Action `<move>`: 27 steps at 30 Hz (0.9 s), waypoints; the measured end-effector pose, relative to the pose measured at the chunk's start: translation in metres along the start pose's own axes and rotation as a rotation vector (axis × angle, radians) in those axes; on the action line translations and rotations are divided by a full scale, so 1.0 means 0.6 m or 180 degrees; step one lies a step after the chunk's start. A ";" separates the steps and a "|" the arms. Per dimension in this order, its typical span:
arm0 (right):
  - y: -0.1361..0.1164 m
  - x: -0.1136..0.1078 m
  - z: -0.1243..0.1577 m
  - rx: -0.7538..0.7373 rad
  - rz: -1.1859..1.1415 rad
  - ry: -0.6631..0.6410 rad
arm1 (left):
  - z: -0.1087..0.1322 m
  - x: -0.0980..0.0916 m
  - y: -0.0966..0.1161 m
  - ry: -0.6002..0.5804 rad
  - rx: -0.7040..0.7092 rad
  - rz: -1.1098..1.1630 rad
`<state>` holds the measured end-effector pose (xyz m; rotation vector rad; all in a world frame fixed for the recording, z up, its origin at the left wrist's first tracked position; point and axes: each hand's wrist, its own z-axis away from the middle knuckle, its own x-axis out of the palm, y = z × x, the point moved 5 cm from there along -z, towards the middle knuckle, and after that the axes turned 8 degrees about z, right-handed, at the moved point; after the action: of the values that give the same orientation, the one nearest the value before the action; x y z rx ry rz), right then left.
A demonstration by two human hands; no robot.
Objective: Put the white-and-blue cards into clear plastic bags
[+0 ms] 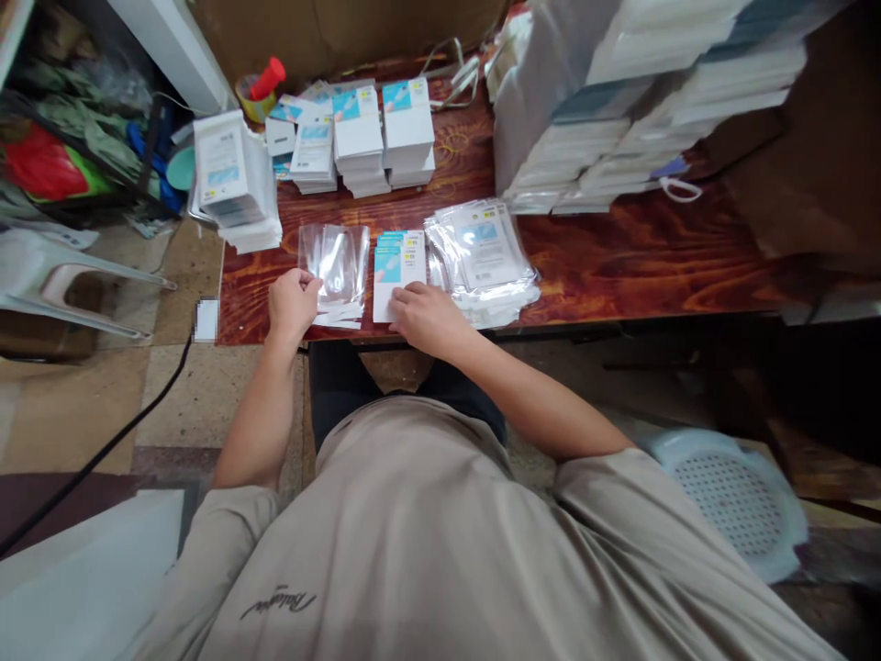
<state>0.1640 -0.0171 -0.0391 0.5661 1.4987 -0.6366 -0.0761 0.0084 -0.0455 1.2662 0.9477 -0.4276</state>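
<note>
My left hand (292, 303) rests at the near edge of the wooden table (619, 257), fingers curled on the corner of a clear plastic sleeve (337, 262) atop a small stack of sleeves. My right hand (427, 317) lies on the lower end of a white card with a blue print (397, 262), fingers bent and pressing its near edge. Right of that card lies a loose pile of bagged cards (482, 257).
Stacks of white cards (375, 138) stand at the back of the table, another stack (230, 179) at the left edge. Tall piles of white packs (619, 101) fill the back right. A plastic stool (736, 496) sits at the right, a chair (61, 275) at the left.
</note>
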 end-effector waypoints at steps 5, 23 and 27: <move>-0.001 0.002 0.007 -0.0254 0.0198 -0.0213 | 0.011 -0.009 0.000 0.0470 0.0555 0.0210; 0.014 0.044 -0.100 0.2540 -0.6324 0.2012 | -0.023 0.067 -0.069 0.0254 -0.0483 0.3475; -0.019 0.080 -0.177 0.3091 -0.6399 0.1363 | -0.015 0.041 -0.062 0.0521 -0.0350 0.3657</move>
<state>0.0783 0.0464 -0.0872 -0.4365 1.6850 -2.9947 -0.0928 0.0111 -0.0881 1.5324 0.2461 0.6239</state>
